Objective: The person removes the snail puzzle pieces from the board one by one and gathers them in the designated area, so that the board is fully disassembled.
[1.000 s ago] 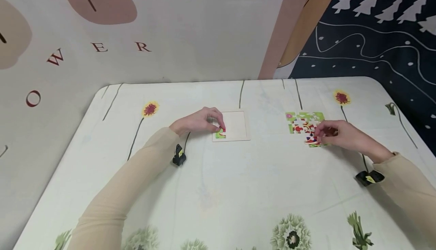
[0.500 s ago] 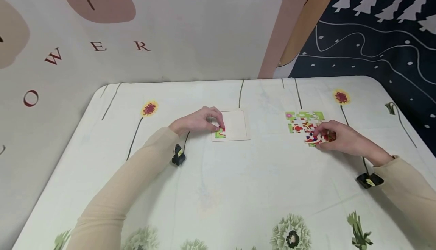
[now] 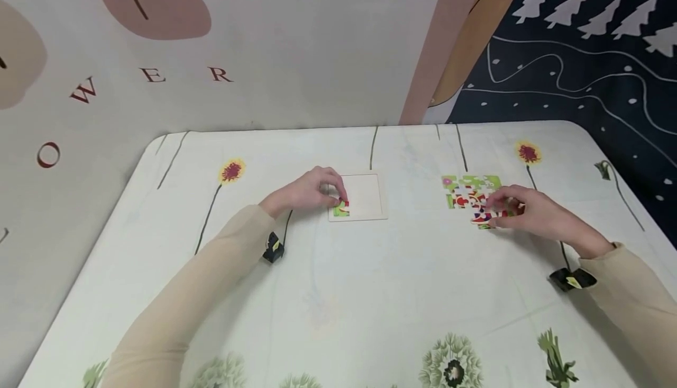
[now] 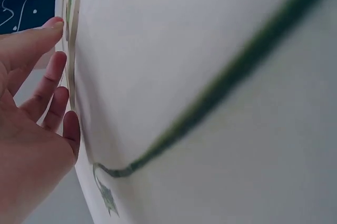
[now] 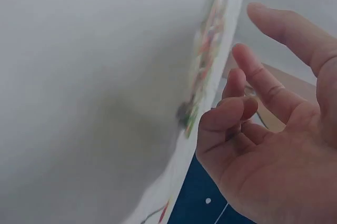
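Observation:
Close to the table's far side, my left hand (image 3: 312, 189) reaches over the left edge of a shallow pale puzzle tray (image 3: 383, 200). Its fingertips are right at a small green and red piece group (image 3: 341, 210) in the tray's lower left corner. In the left wrist view, the thumb and loosely bent fingers of the left hand (image 4: 37, 103) are at the tray's edge. To the right, my right hand (image 3: 534, 214) is over a cluster of colourful jigsaw pieces (image 3: 465, 185), partly covering them. The right wrist view shows the right hand (image 5: 274, 124) with thumb and fingers apart, nothing between them.
A white tablecloth (image 3: 338, 294) with printed flowers covers the table. Behind the far edge hangs a pale fabric backdrop (image 3: 317, 53) with letters. At the right is a dark fabric (image 3: 560, 76) printed with white trees.
My right hand's thumb and fingers have shifted slightly over the jigsaw pieces, showing different parts of them. The left hand stays almost still at the tray's corner.

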Available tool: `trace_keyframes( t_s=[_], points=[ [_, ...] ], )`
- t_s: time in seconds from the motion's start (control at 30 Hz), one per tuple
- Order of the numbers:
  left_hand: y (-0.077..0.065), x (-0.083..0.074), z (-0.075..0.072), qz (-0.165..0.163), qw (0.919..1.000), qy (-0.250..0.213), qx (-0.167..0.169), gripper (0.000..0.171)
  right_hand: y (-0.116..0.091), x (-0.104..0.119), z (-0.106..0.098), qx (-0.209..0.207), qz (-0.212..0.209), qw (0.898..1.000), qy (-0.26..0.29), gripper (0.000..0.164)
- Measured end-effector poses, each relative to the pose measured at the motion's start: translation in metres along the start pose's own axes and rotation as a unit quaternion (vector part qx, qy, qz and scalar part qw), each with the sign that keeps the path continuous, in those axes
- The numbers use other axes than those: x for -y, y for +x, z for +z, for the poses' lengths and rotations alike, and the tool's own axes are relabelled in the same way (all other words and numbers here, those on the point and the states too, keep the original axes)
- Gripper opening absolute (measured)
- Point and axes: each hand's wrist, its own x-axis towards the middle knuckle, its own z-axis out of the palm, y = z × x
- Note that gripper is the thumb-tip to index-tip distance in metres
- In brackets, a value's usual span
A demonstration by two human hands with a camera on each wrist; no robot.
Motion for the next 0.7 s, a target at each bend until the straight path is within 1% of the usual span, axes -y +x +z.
trace_keyframes(
  t_s=[0.2,0.33,0.47,0.6,0.7],
  points=[
    [-0.007,0.003,-0.006,-0.016,0.9992,-0.006,-0.037,0.018,0.006,0.014,0.003,0.011,-0.005,0.999,0.053,0.030],
    [-0.007,0.009,-0.010,-0.021,0.9987,-0.001,-0.046,0.026,0.012,0.023,0.007,0.023,-0.025,0.996,0.077,0.031],
    [-0.005,0.012,-0.013,-0.023,0.9991,0.011,-0.035,0.037,0.020,0.033,0.012,0.033,-0.049,0.992,0.108,0.030],
    [-0.003,0.013,-0.016,-0.024,0.9995,0.018,-0.013,0.047,0.027,0.043,0.018,0.044,-0.069,0.988,0.134,0.031],
    [-0.001,0.014,-0.018,-0.030,0.9993,0.020,0.004,0.053,0.033,0.050,0.023,0.049,-0.087,0.984,0.144,0.032]
  ],
)
